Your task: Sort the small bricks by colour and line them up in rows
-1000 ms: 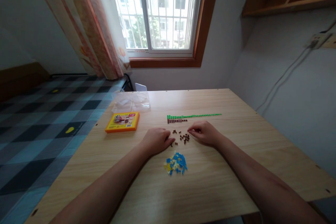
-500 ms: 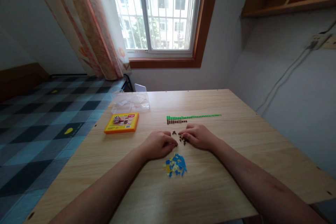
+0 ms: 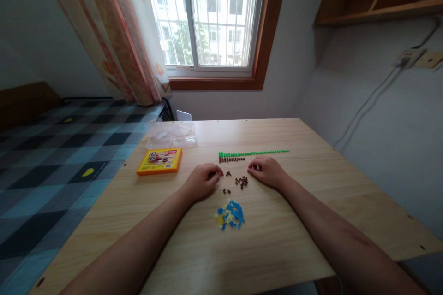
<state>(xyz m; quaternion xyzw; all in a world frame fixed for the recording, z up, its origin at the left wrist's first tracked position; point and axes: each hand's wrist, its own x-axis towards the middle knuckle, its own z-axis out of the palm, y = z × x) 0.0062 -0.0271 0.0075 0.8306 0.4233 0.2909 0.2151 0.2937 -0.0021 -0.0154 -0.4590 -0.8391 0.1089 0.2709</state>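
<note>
My left hand (image 3: 204, 180) rests on the table with fingers curled and pinched together, left of a few small brown building bricks (image 3: 228, 174). My right hand (image 3: 268, 171) is also closed in a pinch, its fingertips just off the right end of a row of brown bricks (image 3: 231, 160). Whatever either pinch holds is hidden or too small to name. Between the hands lies a loose cluster of brown bricks (image 3: 241, 182), with two more brown bricks (image 3: 226, 191) nearer me. Closer still is a pile of blue and yellow bricks (image 3: 231, 215).
A long row of green bricks (image 3: 252, 153) runs behind the brown row. At the left are a yellow-orange box (image 3: 159, 161) and a clear plastic tray (image 3: 171, 134). All sit on a wooden table (image 3: 277, 249), with a checked bed (image 3: 44, 170) beside it.
My left hand has moved away and left from the two near brown bricks, which now show. My right hand has drawn back from the brown cluster toward the row's end.
</note>
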